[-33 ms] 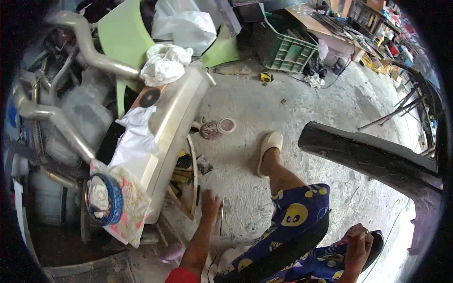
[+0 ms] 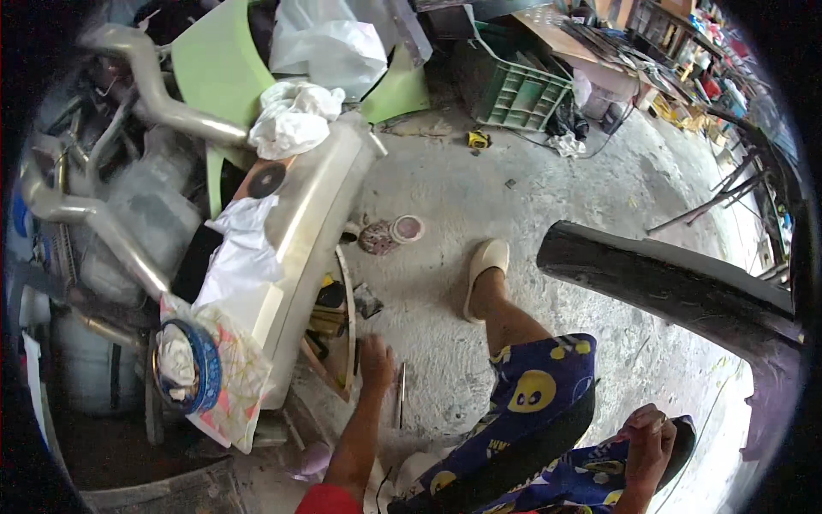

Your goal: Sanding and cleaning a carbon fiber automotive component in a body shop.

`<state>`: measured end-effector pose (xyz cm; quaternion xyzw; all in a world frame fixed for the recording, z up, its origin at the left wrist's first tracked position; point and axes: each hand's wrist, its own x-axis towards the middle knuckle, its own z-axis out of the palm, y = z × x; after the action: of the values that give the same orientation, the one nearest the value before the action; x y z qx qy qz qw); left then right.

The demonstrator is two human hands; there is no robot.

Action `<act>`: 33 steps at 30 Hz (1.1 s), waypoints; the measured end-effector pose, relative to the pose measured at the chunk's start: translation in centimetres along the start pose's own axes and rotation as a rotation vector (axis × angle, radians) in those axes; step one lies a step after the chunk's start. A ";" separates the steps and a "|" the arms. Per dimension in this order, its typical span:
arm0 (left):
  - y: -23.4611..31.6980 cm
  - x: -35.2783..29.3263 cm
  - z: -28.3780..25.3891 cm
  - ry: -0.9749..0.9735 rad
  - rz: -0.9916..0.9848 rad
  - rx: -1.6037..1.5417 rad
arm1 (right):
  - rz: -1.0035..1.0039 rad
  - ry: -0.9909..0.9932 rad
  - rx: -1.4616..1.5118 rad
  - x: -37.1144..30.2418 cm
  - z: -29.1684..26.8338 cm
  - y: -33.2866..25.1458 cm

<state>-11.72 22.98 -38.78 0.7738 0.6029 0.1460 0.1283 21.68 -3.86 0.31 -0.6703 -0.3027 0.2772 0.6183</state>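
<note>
Head view, left hand (image 2: 375,360) open, touching wooden tray (image 2: 347,343)

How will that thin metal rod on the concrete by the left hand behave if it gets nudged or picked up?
The thin metal rod looks straight and narrow, so it is probably stiff and light. Lying flat on the rough concrete floor, it may roll sideways if pushed across its length. The left hand rests right beside it; being so slim, it could be fiddly to pinch up.

Rod (image 2: 401,394) right of left hand (image 2: 375,361)
</note>
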 end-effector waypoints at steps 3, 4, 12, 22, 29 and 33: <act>0.6 6.6 -0.1 0.035 0.054 0.203 | 0.026 0.052 0.007 0.4 0.6 -0.4; -0.2 7.9 0.1 0.086 0.088 0.333 | 0.042 0.052 0.007 0.6 1.0 -0.7; 0.4 10.1 -6.0 -0.031 -0.064 -0.013 | 0.035 -0.005 0.093 -1.3 -0.3 -0.7; 16.9 -5.2 -33.0 0.259 -0.143 -1.228 | -0.042 -0.498 0.126 -3.8 1.4 -5.0; 28.4 -13.8 -39.0 0.007 0.368 -1.028 | -0.075 -0.504 0.252 -6.9 2.2 -8.0; 34.6 -14.9 -37.4 -0.155 0.443 -0.953 | 0.031 -0.339 0.248 -8.3 -1.5 -5.7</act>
<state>1.61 1.04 7.71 0.7471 0.2805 0.3697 0.4758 16.96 -10.77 6.10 -0.5374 -0.3557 0.4306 0.6319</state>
